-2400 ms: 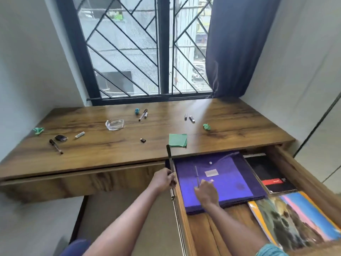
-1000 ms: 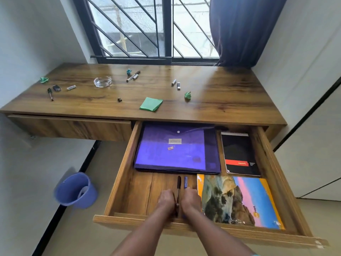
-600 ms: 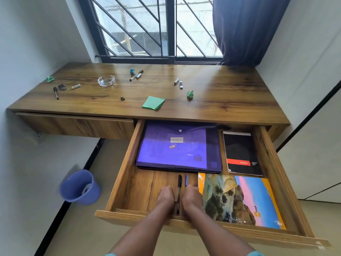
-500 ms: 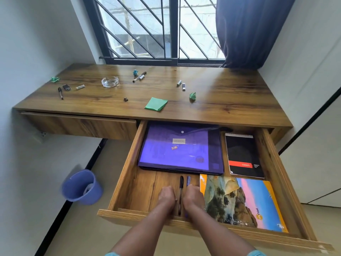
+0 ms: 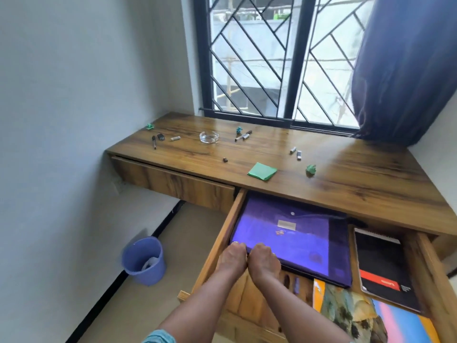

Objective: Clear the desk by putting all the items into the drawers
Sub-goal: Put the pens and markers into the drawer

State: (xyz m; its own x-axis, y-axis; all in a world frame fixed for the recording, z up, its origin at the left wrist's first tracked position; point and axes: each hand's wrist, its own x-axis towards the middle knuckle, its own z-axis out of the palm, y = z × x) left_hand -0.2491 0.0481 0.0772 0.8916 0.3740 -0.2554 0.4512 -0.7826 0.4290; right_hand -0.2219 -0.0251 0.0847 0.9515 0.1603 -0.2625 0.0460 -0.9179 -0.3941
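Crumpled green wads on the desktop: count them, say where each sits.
3 wads: one at the far left corner, one right of the glass dish, one right of the flat green paper. None seems hidden.

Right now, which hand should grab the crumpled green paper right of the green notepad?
Right hand, I'd judge. Both hands sit together at a corner of the purple folder, but the crumpled green paper lies up and to their right, so the left hand must cross over.
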